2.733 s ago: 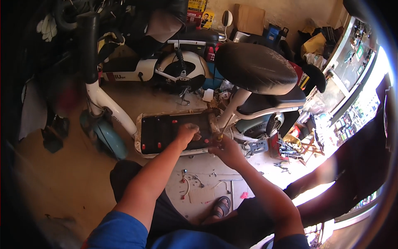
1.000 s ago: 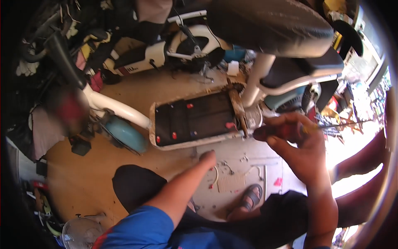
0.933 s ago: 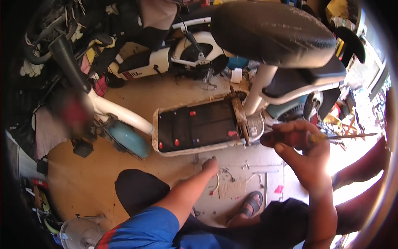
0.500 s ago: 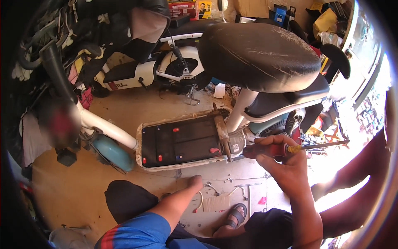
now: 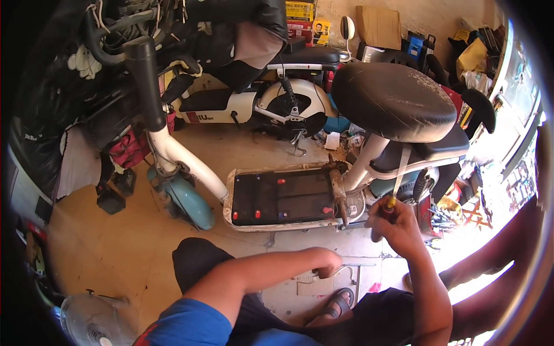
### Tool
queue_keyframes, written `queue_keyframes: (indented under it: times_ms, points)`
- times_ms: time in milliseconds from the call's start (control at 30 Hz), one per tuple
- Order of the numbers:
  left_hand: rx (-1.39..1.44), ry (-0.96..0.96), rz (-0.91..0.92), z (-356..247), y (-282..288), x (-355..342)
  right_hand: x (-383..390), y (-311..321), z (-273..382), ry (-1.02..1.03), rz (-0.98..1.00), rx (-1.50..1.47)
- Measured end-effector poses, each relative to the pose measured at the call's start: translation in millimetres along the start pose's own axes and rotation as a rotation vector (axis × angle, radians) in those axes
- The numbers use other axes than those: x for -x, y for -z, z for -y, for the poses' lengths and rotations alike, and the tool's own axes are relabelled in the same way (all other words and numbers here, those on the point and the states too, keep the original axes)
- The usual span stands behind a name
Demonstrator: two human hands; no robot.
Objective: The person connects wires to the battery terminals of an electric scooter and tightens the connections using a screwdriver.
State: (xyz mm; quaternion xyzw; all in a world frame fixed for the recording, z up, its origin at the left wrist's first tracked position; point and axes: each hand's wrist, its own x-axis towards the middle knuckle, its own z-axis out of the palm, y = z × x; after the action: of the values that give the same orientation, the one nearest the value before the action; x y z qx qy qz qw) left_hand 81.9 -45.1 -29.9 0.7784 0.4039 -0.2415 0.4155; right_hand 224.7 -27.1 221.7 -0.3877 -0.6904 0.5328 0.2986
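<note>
Red-handled screwdriver (image 5: 392, 203) gripped in right hand (image 5: 402, 226), fingers closed tight round handle, blade pointing up, motion-blurred. Held just off rear end of footboard tray (image 5: 271, 226), not touching. Left hand (image 5: 328, 263) low over floor (image 5: 115, 248), fingers curled in; can't tell if holding anything. Pale cable (image 5: 350, 269) right beside, cardboard piece (image 5: 314, 286) just below. Black battery pack (image 5: 259, 197) seated in tray, clear of both 2 hands.
</note>
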Motion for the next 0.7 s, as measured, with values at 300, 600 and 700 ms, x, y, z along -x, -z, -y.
queue_keyframes:
  times_ms: [300, 600, 700]
  points:
    - [0.942, -0.479, -0.496, 7, 93, 216, 6, 9, -35, -0.213, 0.109, 0.101]
    - [1.339, -0.525, -0.666, 39, 91, 251, 10, 1, -18, -0.202, 0.342, -0.099]
    - [1.376, -0.533, -0.672, 48, 90, 251, 8, -4, -9, -0.206, 0.334, -0.086]
